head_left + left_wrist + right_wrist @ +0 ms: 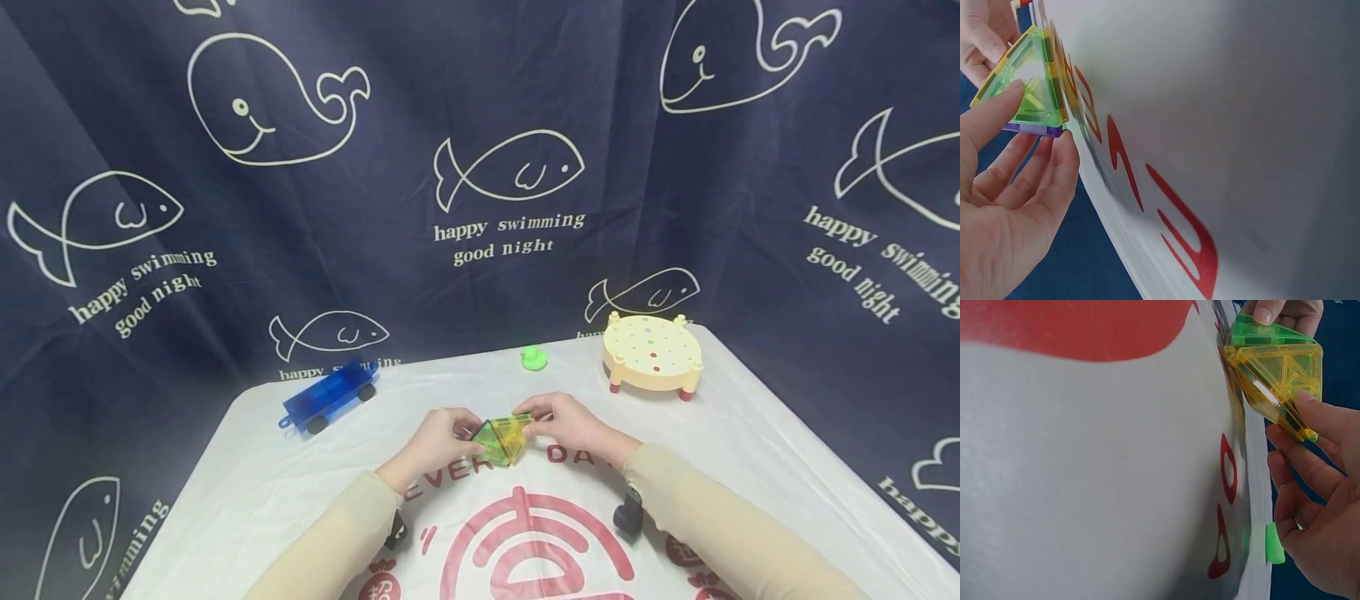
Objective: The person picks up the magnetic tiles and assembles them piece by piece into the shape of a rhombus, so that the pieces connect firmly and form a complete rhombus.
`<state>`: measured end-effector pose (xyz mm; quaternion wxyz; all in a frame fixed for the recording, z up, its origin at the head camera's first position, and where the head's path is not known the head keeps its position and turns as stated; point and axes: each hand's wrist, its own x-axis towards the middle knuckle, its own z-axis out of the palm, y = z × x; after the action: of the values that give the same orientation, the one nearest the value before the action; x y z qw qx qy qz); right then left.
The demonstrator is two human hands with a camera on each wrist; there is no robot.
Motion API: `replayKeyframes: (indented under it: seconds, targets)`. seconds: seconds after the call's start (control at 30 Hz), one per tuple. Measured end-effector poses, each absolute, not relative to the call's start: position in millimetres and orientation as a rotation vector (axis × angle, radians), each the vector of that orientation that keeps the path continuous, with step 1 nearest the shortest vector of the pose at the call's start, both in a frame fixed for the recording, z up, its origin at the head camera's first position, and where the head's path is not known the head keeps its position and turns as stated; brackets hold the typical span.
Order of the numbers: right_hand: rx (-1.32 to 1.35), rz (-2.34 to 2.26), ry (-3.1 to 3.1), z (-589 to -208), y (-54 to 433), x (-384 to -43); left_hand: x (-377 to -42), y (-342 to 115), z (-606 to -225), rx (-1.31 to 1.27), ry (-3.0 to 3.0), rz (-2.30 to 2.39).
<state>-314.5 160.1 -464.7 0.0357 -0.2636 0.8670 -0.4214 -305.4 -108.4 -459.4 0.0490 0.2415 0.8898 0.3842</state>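
Note:
Translucent magnetic tiles, joined into a small angular block, are held between both hands just above the table's middle in the head view. My left hand (pixel 441 437) pinches the green triangular tile (pixel 1036 100) with the thumb on its face and fingers beneath, by a purple tile edge (pixel 1038 130). On the other side, my right hand (pixel 568 422) grips the yellow tiles (pixel 1288 365), its thumb pressing near a corner. In the right wrist view the green side (pixel 1266 332) meets the yellow one along an edge. The block's underside is partly hidden.
A blue wheeled toy wagon (pixel 330 397) stands at the table's back left. Behind the hands sits a green toy duck (pixel 534 359). A cream round pegged stand (pixel 652 352) occupies the back right. White printed cloth (pixel 247 500) covers the table, with a dark curtain (pixel 405 275) behind.

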Motion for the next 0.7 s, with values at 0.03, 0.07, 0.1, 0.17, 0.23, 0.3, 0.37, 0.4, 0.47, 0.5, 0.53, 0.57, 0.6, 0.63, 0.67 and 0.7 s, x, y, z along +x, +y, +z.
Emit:
replayKeyframes:
  seconds: [0.03,0.07,0.1,0.17,0.23,0.3,0.37,0.4,0.47,0.5,0.53,0.57,0.6,0.63,0.67,0.7]
  targets:
    - [-0.807,-1.296,2.664,-463.5,160.0,-314.5,-305.3,-108.1,-459.3,0.742,2.711,1.172]
    - [-0.806,-1.298,2.663,-462.4,159.9,-314.5,-305.2,-107.8,-459.2,0.745,2.709,1.175]
    - [-0.807,-1.299,2.664,-461.6,159.7,-314.6,-305.1,-107.5,-459.1,0.75,2.709,1.176]
    - [-0.815,-1.297,2.666,-460.8,159.1,-315.0,-304.8,-106.9,-458.8,0.754,2.713,1.176]
    - [-0.818,-1.295,2.666,-460.3,158.6,-315.5,-304.6,-106.3,-459.0,0.753,2.72,1.168]
    - [-0.816,-1.289,2.669,-460.1,158.2,-316.0,-304.1,-105.7,-459.0,0.743,2.727,1.164]
    - [-0.813,-1.283,2.673,-459.8,157.6,-316.2,-303.4,-105.3,-459.4,0.725,2.731,1.162]
    - [-0.808,-1.281,2.674,-459.6,157.4,-316.1,-303.1,-105.3,-459.7,0.717,2.732,1.161]
    - [-0.804,-1.278,2.673,-459.5,156.9,-315.9,-302.8,-105.3,-461.1,0.706,2.733,1.156]
    - [-0.806,-1.274,2.675,-460.0,156.7,-316.0,-302.9,-105.4,-462.0,0.702,2.733,1.153]
    - [-0.805,-1.272,2.675,-460.3,156.6,-316.0,-303.1,-105.5,-463.0,0.696,2.73,1.153]
    - [-0.802,-1.269,2.675,-460.4,156.5,-315.9,-303.3,-105.5,-463.9,0.695,2.729,1.151]
    - [-0.8,-1.266,2.675,-460.7,156.5,-315.9,-303.6,-105.6,-464.7,0.695,2.729,1.149]
    - [-0.801,-1.264,2.676,-461.2,156.3,-316.1,-303.9,-105.7,-465.4,0.694,2.729,1.146]
    - [-0.8,-1.261,2.676,-461.4,156.2,-316.0,-304.0,-105.9,-465.6,0.693,2.728,1.148]
    - [-0.797,-1.26,2.677,-461.5,156.1,-316.0,-304.1,-106.1,-465.7,0.691,2.727,1.148]
